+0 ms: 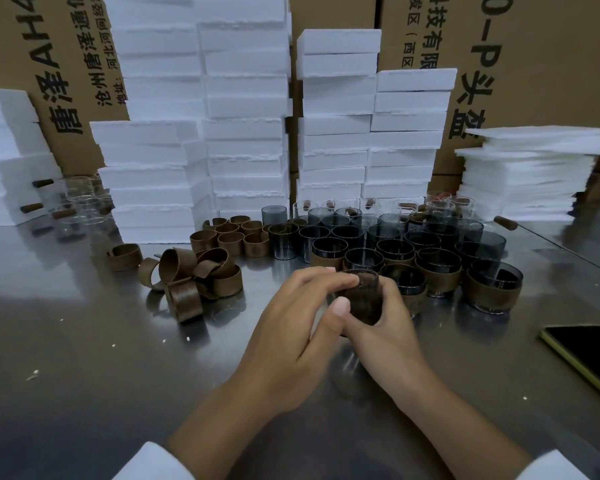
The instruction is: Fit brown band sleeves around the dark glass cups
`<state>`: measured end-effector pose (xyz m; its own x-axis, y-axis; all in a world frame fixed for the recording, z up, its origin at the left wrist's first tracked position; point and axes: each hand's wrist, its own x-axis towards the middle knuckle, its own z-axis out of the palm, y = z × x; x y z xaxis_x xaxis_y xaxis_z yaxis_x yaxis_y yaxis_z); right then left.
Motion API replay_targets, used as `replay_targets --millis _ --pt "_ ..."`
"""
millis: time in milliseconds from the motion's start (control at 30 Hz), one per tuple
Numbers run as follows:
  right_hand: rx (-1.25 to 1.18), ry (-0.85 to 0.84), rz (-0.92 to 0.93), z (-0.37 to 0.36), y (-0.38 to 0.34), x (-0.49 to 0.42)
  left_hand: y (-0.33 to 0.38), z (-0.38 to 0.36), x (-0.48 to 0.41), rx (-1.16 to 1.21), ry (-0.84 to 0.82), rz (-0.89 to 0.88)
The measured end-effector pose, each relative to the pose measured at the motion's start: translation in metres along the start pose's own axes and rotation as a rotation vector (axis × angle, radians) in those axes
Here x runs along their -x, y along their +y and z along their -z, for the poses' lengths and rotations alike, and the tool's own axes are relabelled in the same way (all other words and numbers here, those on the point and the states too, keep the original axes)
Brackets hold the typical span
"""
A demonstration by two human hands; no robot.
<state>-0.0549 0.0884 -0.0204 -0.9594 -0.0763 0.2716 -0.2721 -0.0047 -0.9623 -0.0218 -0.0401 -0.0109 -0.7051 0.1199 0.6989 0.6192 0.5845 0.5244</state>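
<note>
Glass, dark and smooth: we hold 1 cup (363, 296) in both hands just above the steel table (84, 358), before the rows of sleeved cups (492, 293). Our left hand (291, 334) curls round its near side, our right hand (387, 332) wraps its right wall. We judge it slippery and breakable, the brown sleeves (185, 303) pliable; grip the wall, not the rim.

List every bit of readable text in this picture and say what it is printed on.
"AH4", large and sideways, cut off at the edge: left carton.
"地址:河北河间", small print: left carton.
"科技有限": right carton.
"(西区": right carton.
"0-P头盔", large: right carton.
Other characters on both cartons are hidden or uncertain.
No text shows on the foam blocks, the phone or the held dark glass cup.
</note>
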Motion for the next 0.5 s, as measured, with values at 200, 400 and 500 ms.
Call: replay_targets --millis 200,400,500 --pt "-0.019 0.002 -0.012 0.0010 -0.0004 -0.0015 -0.0028 0.0029 -0.0007 -0.020 0.102 0.052" --pt "-0.012 -0.067 0.032 0.0019 -0.0035 0.0020 -0.0058 0.0027 -0.0012 0.064 -0.008 0.136" --pt "-0.011 -0.121 0.057 -0.0008 -0.0040 0.0050 -0.0079 0.0010 0.0006 0.136 -0.094 0.182"
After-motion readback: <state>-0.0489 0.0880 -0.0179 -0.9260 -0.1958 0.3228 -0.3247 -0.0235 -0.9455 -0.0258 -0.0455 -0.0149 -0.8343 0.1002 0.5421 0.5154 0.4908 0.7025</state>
